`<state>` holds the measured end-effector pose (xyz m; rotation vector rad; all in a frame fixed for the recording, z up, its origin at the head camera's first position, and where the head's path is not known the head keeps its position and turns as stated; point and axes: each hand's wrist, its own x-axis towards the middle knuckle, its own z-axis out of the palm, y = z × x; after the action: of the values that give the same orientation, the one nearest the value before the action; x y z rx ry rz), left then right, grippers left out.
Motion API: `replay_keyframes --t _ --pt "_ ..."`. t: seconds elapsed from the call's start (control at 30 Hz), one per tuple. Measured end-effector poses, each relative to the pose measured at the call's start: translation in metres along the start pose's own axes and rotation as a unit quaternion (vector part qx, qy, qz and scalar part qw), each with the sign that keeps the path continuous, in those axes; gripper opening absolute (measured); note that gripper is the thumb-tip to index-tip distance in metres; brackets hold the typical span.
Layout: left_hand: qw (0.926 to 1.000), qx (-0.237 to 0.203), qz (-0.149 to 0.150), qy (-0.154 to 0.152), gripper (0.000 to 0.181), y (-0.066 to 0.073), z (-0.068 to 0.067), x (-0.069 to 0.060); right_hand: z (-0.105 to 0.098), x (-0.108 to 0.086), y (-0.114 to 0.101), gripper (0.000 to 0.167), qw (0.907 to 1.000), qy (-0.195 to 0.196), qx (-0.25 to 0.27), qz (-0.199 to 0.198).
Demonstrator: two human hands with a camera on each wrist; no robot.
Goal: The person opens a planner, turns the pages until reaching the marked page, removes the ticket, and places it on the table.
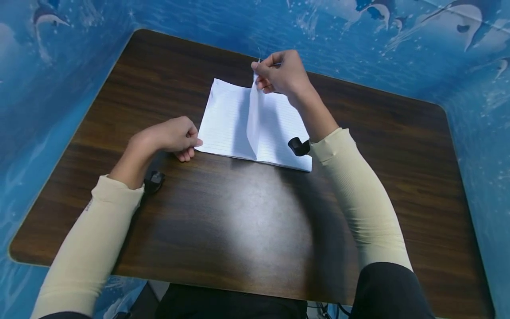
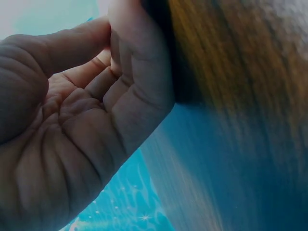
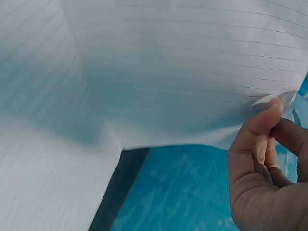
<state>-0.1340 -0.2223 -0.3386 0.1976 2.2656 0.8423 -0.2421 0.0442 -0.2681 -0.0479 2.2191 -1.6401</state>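
An open lined notebook (image 1: 227, 117) lies on the table, one page (image 1: 253, 119) standing upright near its middle fold. My right hand (image 1: 283, 75) pinches that page's far corner between thumb and finger; in the right wrist view the hand (image 3: 269, 163) grips the creased corner of the lined page (image 3: 183, 72). At the notebook's near left corner, my left hand (image 1: 169, 135) pinches the edge with thumb and forefinger. The left wrist view shows the hand (image 2: 82, 101) with thumb meeting curled fingers; the paper between them is hard to make out.
The dark wooden table (image 1: 179, 230) extends around the notebook, with a glossy light patch in front. A blue curtain (image 1: 79, 88) printed with dolphins hangs behind and at the sides. Black wrist cameras (image 1: 299, 146) sit below both wrists. Cables (image 1: 326, 310) show beneath the near edge.
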Motion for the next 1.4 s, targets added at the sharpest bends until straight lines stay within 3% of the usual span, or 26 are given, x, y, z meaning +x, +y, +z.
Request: replay_keyframes --t 0.27,0.43,0.67,0.8,0.97,1.1,1.2,1.4 --pt "0.9998 -0.002 0.016 -0.011 0.032 -0.002 -0.003 -0.001 0.043 0.019 0.000 0.018 0.9993 -0.020 -0.023 0.022" --pt "0.9995 -0.007 0.011 -0.030 0.029 -0.002 -0.004 0.000 0.070 0.034 0.008 0.016 0.9968 -0.037 -0.055 0.045" --pt "0.9997 0.003 0.010 -0.024 0.027 0.003 0.001 0.002 0.100 0.051 0.034 0.020 0.9921 -0.012 -0.107 0.065" --pt "0.9998 0.007 0.010 -0.019 0.035 0.005 0.002 0.002 0.105 0.055 0.046 0.018 0.9906 -0.028 -0.106 0.082" --pt "0.9996 -0.027 0.002 -0.009 0.047 0.006 -0.001 0.000 0.102 0.056 0.044 0.016 0.9899 -0.065 -0.085 0.094" --pt "1.0000 -0.003 -0.001 -0.004 0.045 0.006 -0.001 -0.001 0.101 0.055 0.042 0.013 0.9891 -0.076 -0.077 0.101" --pt "0.9996 0.029 0.001 0.002 0.038 0.007 0.000 -0.001 0.101 0.051 0.045 0.015 0.9909 -0.075 -0.072 0.086" --pt "0.9994 0.035 -0.008 0.004 0.035 0.002 -0.001 -0.003 0.091 0.042 0.052 0.019 0.9917 -0.081 -0.099 0.014"
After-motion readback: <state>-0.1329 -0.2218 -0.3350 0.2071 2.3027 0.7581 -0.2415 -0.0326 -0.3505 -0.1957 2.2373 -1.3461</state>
